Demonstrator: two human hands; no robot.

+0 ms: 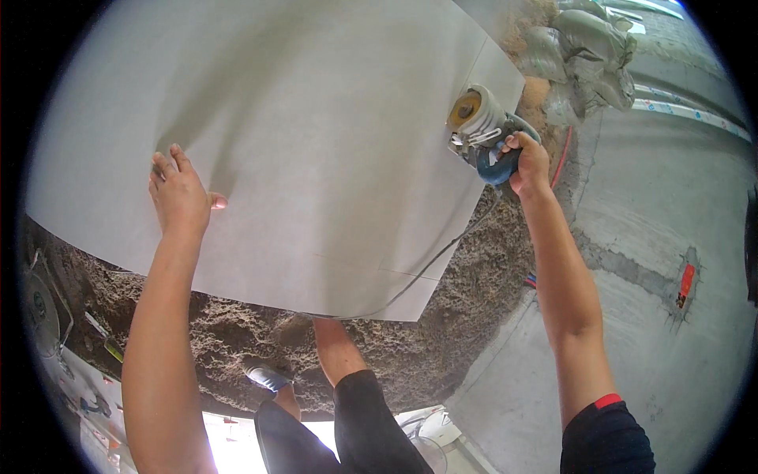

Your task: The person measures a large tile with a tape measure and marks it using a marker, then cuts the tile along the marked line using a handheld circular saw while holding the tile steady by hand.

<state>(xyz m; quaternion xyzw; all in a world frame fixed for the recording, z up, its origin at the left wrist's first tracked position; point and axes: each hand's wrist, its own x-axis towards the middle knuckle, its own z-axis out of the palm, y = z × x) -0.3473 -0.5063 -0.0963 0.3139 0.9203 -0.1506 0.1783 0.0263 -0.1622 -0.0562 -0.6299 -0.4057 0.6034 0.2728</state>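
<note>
We see a large pale grey tile (316,134), smooth and matte, lying over a bed of rough brown mortar (442,332) that shows past its near edge. Bare concrete floor (671,237) stretches open to the tile's right. At the tile's right edge the right hand (527,162) is wrapped tight around a blue-handled angle grinder (483,130). Our left hand (180,193) rests flat on the tile's left part, fingers spread.
</note>
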